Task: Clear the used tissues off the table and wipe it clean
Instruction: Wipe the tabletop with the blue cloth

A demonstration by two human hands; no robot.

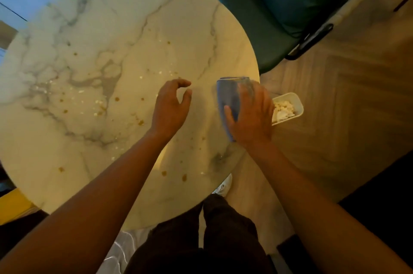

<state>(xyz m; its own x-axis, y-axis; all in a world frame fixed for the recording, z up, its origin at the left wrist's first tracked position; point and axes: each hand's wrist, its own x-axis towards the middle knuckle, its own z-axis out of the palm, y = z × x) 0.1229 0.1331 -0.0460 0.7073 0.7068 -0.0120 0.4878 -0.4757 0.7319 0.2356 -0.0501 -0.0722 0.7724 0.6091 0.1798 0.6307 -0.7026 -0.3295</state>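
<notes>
1. Cloth (232,97): blue, soft, folded to a long rounded pad with a straight far edge; its outline is motion-blurred. It lies flat on the counter near the right rim.
2. Right hand (250,115): spread flat on the cloth, fingers extended and pressing down, thumb lying along the cloth's near left side. It covers most of the right half of the cloth.
3. Left hand (171,106): beside the cloth to its left, apart from it. Fingers loosely curled, index and thumb tips bent toward each other with a gap between them; nothing is visibly held. Whether it touches the surface cannot be told.
4. Counter (89,28): round top, glossy white marble pattern with grey veining. Brown spots (117,99) and small pale crumbs (97,102) are scattered across the middle, the left and the near edge.
5. Bin (290,104): small white rectangular container with rounded corners, on the floor just beyond the counter's right rim, partly hidden by the right hand. Crumpled white tissues (282,109) lie inside it.
6. Chair (279,16): dark teal padded seat on a black metal frame, at the far right of the counter.
7. Floor (346,117): pale wood in herringbone pattern.
8. Person: dark trousers and a white shoe (224,185) visible below the near rim.
</notes>
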